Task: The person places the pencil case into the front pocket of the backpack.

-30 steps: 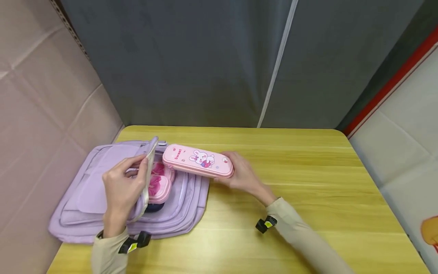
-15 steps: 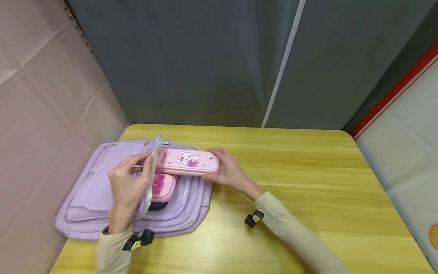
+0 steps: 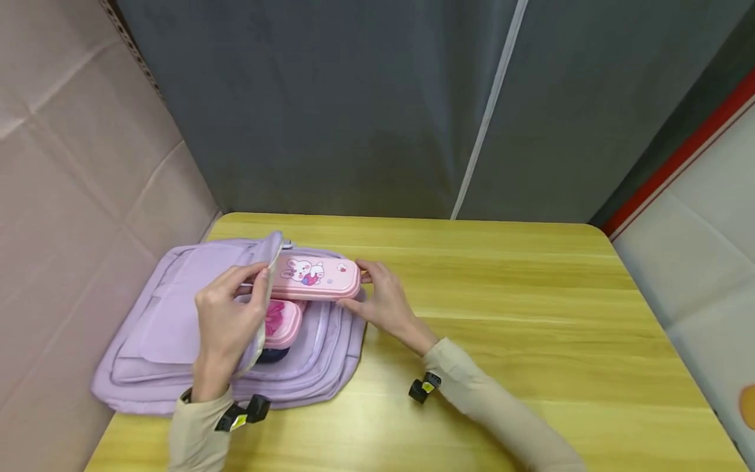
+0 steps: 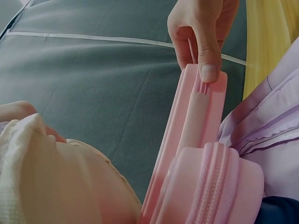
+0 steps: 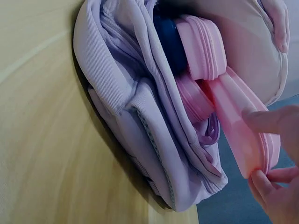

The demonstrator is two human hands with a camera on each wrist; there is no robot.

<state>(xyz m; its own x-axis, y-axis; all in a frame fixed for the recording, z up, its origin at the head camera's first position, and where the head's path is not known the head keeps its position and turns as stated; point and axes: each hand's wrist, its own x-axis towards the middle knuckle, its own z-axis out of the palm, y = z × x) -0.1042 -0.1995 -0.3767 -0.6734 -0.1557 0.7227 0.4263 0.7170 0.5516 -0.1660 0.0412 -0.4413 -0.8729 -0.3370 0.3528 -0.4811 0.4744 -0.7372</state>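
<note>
A lilac backpack [image 3: 171, 328] lies flat on the left of the table, its compartment gaping toward the right. My left hand [image 3: 224, 321] pinches the edge of the backpack's raised flap [image 3: 274, 252] between thumb and fingers. In my right hand [image 3: 386, 305] is the end of a pink pencil case [image 3: 321, 278] with a rabbit picture; thumb and fingers grip it. The case's far end is inside the opening, hidden by the flap. Below it sit pink zippered cases [image 5: 201, 46], one with a magenta bow print, and a dark blue item [image 5: 169, 39], its kind unclear.
The wooden table [image 3: 501, 341] extends to the right of the backpack. A grey curtain [image 3: 354, 111] hangs behind its back edge. A pale, creased wall covering [image 3: 77, 196] stands close on the left, and a white panel [image 3: 702, 262] is on the right.
My right hand has moved left, sliding the pencil case deeper behind the flap; its lettered end is now hidden. My left hand keeps hold of the flap.
</note>
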